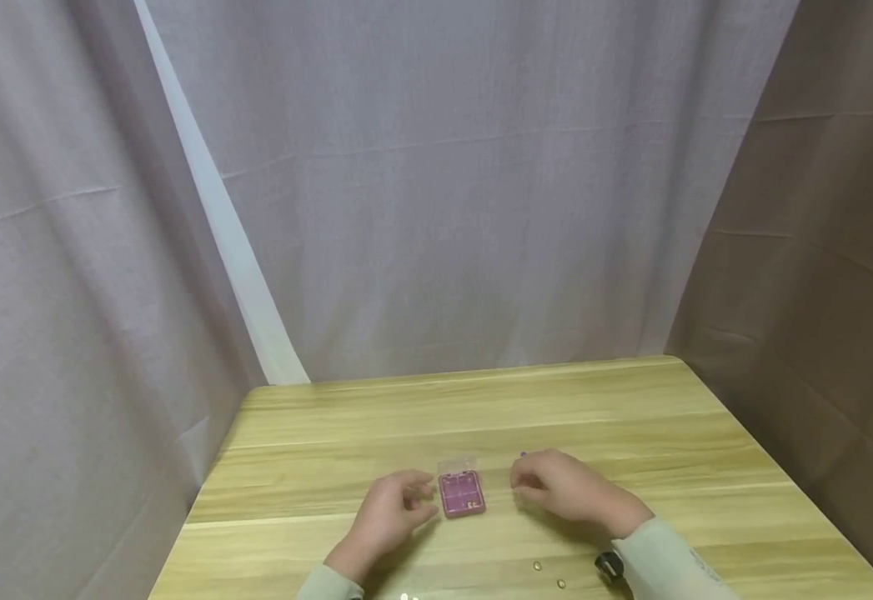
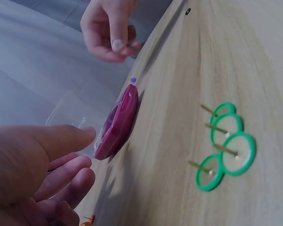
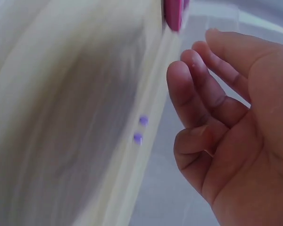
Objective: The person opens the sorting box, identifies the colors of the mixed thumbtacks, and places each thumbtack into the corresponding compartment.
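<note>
A small magenta compartment case [image 1: 462,494] lies on the table with its clear lid [image 1: 456,464] swung back; a few tiny gold-coloured bits sit in its near right compartment. Beside its left edge is my left hand [image 1: 393,510], fingers relaxed and nothing between them. In the left wrist view the thumb overlaps the case's side [image 2: 120,125]; I cannot tell if it touches. My right hand [image 1: 559,485] hovers right of the case, fingers loosely bent, and the right wrist view shows nothing in them. Two small purple pieces [image 3: 141,129] lie near that hand.
Several green-rimmed tacks [image 2: 236,153] lie points up on the table, with an orange piece [image 2: 88,219] at the lower edge of the left wrist view. Two small gold-coloured pieces [image 1: 549,575] lie near the front. A dark round object [image 1: 609,567] shows at the right cuff. Curtains [image 1: 481,208] surround the table.
</note>
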A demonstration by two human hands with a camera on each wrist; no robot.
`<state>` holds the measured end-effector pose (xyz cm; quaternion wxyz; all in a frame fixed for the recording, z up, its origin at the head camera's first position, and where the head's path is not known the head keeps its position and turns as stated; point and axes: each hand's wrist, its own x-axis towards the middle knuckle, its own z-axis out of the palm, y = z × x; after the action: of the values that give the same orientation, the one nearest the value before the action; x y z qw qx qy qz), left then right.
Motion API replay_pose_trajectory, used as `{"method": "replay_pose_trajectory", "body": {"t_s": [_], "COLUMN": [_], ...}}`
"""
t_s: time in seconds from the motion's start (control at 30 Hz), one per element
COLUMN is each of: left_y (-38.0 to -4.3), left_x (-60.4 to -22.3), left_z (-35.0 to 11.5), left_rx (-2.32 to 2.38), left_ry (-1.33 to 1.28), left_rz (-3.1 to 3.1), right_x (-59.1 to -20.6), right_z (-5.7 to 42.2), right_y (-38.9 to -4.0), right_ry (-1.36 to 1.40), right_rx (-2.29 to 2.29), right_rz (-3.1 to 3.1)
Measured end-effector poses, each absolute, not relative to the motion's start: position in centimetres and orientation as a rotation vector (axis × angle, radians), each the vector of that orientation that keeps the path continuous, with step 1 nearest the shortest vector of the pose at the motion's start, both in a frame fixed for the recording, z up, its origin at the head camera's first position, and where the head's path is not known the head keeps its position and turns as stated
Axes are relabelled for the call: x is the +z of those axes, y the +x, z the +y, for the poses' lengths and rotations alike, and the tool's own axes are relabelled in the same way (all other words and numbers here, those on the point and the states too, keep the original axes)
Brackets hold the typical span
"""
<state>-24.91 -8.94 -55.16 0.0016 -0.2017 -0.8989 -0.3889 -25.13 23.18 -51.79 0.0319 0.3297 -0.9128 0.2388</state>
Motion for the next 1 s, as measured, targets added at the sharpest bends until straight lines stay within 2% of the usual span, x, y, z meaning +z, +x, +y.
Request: {"method": "replay_pose_trajectory", "body": {"t_s": [0.27,0.6,1.0], "left_y": [-25.1,-25.1,-25.0], "left_x": [-55.3,-55.2,-55.2], "left_z": [-9.3,-9.8,-9.7], "left_rx": [-1.189,-1.160,-1.239], "left_ry": [-0.633,-0.613,-0.622], "left_rz": [-2.830,-2.837,-2.817], "right_x": [-50.8,-51.5,-52.4], "right_z": [26.4,25.1,23.7], "right_y": [-23.2,-19.1,-19.2], "right_ry": [1.098,1.316,1.384], "right_rx": [0.839,0.980,0.853], "right_rz": [-2.962,-3.058,-2.836]}}
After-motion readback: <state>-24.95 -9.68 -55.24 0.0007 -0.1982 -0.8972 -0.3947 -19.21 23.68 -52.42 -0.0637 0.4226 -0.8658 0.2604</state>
